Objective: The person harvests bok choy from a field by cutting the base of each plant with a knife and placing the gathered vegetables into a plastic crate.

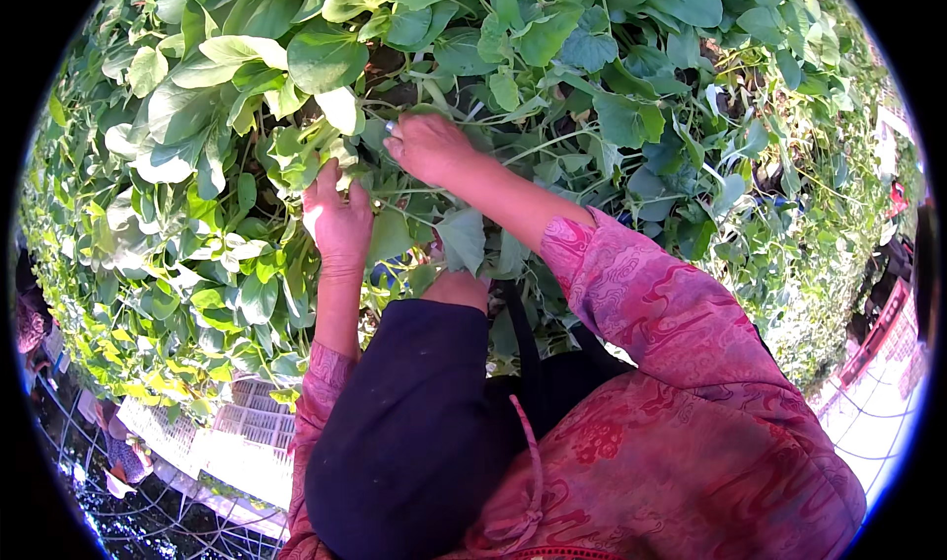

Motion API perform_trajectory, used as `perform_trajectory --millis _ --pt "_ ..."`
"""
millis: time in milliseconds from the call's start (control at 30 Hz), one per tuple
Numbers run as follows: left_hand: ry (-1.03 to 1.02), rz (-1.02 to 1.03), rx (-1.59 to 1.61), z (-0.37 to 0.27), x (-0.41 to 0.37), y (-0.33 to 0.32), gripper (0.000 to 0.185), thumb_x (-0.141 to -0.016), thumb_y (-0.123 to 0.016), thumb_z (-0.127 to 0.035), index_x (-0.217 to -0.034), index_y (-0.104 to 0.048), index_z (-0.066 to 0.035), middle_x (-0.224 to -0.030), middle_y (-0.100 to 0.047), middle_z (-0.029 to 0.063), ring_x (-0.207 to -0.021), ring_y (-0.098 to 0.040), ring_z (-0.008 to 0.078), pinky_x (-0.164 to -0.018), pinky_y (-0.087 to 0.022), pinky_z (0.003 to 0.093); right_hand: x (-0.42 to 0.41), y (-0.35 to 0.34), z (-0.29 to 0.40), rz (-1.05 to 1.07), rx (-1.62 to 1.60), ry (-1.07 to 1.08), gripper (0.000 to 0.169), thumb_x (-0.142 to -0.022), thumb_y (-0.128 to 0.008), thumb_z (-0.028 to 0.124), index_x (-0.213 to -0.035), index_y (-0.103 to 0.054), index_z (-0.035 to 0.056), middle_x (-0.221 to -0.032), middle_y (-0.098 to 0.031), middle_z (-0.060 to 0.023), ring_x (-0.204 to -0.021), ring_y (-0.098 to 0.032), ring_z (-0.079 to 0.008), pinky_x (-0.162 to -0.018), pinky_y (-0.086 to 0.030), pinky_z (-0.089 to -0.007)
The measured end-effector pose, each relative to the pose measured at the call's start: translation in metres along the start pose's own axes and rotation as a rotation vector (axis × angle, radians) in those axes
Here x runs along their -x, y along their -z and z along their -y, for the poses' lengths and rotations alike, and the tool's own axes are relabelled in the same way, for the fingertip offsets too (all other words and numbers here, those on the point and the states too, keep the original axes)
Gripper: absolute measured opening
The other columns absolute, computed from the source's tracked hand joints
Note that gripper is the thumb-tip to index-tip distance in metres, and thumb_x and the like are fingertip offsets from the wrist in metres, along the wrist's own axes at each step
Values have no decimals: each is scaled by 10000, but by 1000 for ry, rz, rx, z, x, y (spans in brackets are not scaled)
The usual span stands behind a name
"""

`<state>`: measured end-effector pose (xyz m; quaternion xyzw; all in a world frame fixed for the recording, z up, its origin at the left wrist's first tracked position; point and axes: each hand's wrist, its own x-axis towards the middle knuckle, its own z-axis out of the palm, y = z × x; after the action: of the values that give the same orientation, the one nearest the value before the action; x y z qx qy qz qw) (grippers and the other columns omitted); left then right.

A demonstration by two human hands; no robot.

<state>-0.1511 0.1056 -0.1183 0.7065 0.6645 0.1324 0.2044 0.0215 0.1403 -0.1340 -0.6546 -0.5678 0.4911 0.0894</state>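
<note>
My left hand [338, 216] is raised among the plants, its fingers around the base of a bunch of pale leafy greens [296, 153]. Leaves partly cover those fingertips. To its upper right, my right hand [427, 145] reaches down into the stems with curled fingers. A small silvery band or metal piece [390, 126] shows at one finger of that hand. Whether a stem is pinched there is hidden. Between and below the hands, a broad green leaf [462, 238] hangs close to my knee. Thick leafy growth [325, 57] surrounds both hands.
White plastic crates [251, 419] stand at the lower left, beside wire netting [177, 519]. A red crate [877, 330] is at the right edge. Part of another person in patterned clothing [127, 456] shows at the lower left. Dense foliage [799, 153] continues to the right.
</note>
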Motion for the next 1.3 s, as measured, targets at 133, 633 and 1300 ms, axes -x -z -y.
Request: perform_trajectory --millis 133,633,1300 --pt "-82 4 338 -44 -7 16 369 -751 -574 11 -1115 -519 25 -1246 -443 207 -800 -616 221 -600 -520 279 -6 1 -2 46 11 -20 356 -847 -495 321 -1018 -582 21 -987 -609 -214 -946 -586 -366 -837 -464 -433" --pt "110 -39 129 29 -19 -17 404 -695 -579 -19 -1093 -523 23 -1218 -438 153 -1056 -495 344 -887 -436 390 -27 -15 19 36 178 -163 301 -840 -526 287 -941 -616 18 -998 -615 -200 -961 -578 -360 -844 -455 -434" --pt "178 -69 681 -32 26 69 156 -701 -635 60 -853 -609 36 -983 -578 105 -792 -601 146 -733 -505 246 59 9 29 -181 -697 104 361 -779 -687 282 -961 -527 15 -769 -589 -24 -649 -546 -135 -597 -453 -304"
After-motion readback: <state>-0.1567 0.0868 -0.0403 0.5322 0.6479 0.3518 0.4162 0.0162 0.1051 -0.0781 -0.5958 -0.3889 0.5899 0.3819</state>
